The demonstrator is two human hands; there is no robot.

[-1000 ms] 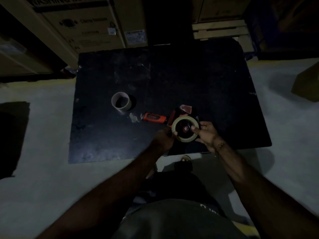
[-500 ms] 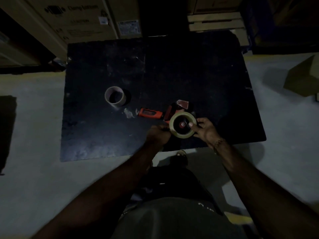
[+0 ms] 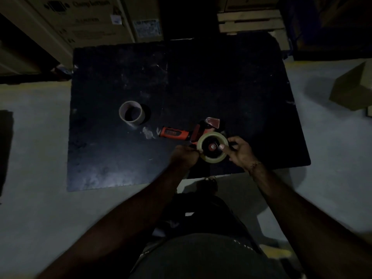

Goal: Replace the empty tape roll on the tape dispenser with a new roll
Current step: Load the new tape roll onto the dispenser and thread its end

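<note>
A red tape dispenser (image 3: 174, 134) lies on its side on the black mat (image 3: 221, 87), handle pointing left. A new roll of pale tape (image 3: 203, 141) sits on its hub at the right end. My left hand (image 3: 184, 157) pinches the roll's left edge. My right hand (image 3: 240, 153) holds the roll's right side, with one fingertip resting near the red hub centre. The empty cardboard core (image 3: 131, 115) stands apart on the mat, to the upper left of the dispenser.
A small scrap of crumpled tape (image 3: 148, 133) lies just left of the handle. Cardboard boxes (image 3: 80, 19) and a wooden pallet (image 3: 249, 22) line the far edge of the mat. Another box (image 3: 354, 91) sits on the grey floor at right.
Both hands stay on the new roll at the dispenser, with the right fingertip shifting slightly over the hub. The camera view has drifted a little.
</note>
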